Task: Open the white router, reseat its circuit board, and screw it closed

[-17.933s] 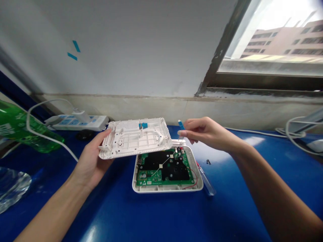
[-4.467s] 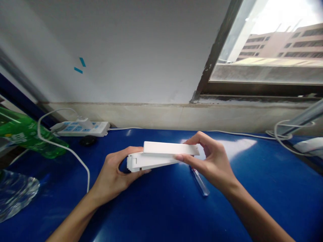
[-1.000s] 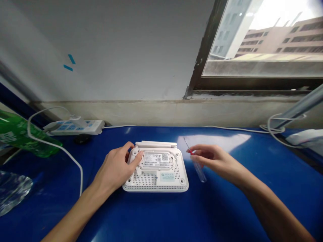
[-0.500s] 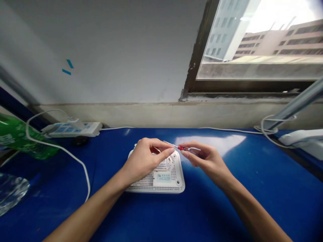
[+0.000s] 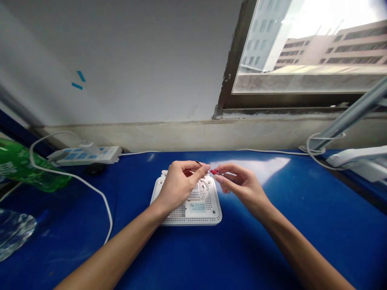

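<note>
Router (image 5: 198, 208) on glossy blue table (image 5: 272, 241), grey wall (image 5: 136, 60) and window (image 5: 302, 48) behind

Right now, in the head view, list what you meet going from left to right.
From the left: green bottle → power strip → left hand → right hand → coiled white cable → white device. The white router and the screwdriver overlap the hands, so both are left out.

The left hand (image 5: 178, 183) is covering the far left part of the white router (image 5: 196, 211). Fingers of it and the right hand (image 5: 242, 187) are hiding most of the screwdriver (image 5: 213, 172), whose tip is perhaps too small to make out. The left edge is cutting off the green bottle (image 5: 21, 167).
</note>
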### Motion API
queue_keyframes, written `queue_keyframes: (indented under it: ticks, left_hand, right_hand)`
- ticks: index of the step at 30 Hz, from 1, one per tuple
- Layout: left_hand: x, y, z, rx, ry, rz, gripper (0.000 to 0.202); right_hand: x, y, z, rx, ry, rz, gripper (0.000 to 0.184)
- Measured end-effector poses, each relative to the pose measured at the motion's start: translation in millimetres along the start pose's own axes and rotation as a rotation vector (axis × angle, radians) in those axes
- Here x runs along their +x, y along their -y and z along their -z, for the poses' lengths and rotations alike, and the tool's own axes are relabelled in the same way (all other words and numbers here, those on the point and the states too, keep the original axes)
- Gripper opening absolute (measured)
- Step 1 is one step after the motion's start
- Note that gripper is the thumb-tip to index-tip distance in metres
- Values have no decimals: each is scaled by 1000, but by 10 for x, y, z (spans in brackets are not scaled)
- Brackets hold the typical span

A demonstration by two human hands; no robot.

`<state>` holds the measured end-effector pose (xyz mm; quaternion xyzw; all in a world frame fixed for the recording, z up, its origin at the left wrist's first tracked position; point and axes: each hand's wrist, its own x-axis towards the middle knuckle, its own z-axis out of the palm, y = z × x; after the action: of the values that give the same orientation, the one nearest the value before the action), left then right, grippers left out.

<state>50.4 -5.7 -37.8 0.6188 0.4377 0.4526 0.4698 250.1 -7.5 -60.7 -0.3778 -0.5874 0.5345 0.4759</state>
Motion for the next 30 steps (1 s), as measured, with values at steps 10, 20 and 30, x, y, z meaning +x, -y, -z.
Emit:
queue_keyframes:
  ticks: [10,20,30]
  left_hand:
    - [26,-165,26,-106,-237,-259,27]
    - [23,-300,419,600,129,-287,29]
    - [61,-201,407,670,281,-337,30]
  right_hand:
    - [-21,87,-87,30,-45,67,25]
    - [-6,65,163,-179,-255,12,34]
    - [2,116,186,-227,-157,-32,33]
